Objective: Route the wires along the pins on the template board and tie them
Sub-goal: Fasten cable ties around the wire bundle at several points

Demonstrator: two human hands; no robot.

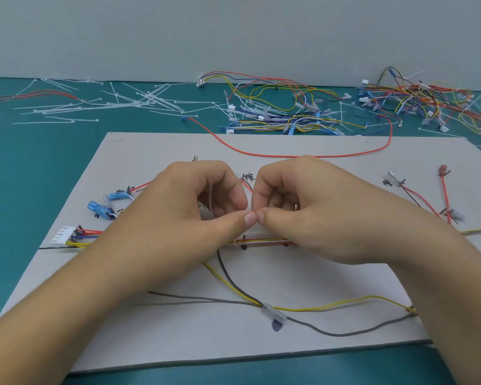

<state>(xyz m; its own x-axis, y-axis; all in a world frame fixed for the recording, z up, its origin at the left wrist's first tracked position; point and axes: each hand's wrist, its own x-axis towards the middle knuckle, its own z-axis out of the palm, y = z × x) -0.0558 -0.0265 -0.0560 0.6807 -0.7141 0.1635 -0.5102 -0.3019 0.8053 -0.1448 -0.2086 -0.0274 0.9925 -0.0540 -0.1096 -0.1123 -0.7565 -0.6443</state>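
on the grey template board (pixel 317 273), lying flat on the green table (pixel 25 176), a bundle of wires (pixel 264 241) runs left to right past two dark pins (pixel 244 247), ending at the left in a white connector (pixel 61 234) near two blue terminals (pixel 97 208). both hands are above the middle of that bundle with knuckles up and fingers curled. the left hand (pixel 195 207) and right hand (pixel 303 207) meet thumb tip to thumb tip, each pinching thumb against forefinger on what looks like a thin pale tie (pixel 210 194), though it is too fine to be sure. their forearms cover the board's lower corners and hide parts of the bundle. nearer me, a yellow wire (pixel 331 304) and a grey wire (pixel 331 333) lie loose across the board, joined at a clear sleeve (pixel 274 312). a long red wire (pixel 289 155) loops over the far edge. beyond it, loose white cable ties (pixel 139 104) are scattered on the table, and tangled heaps of coloured harnesses (pixel 289 112) lie to the right by the wall.
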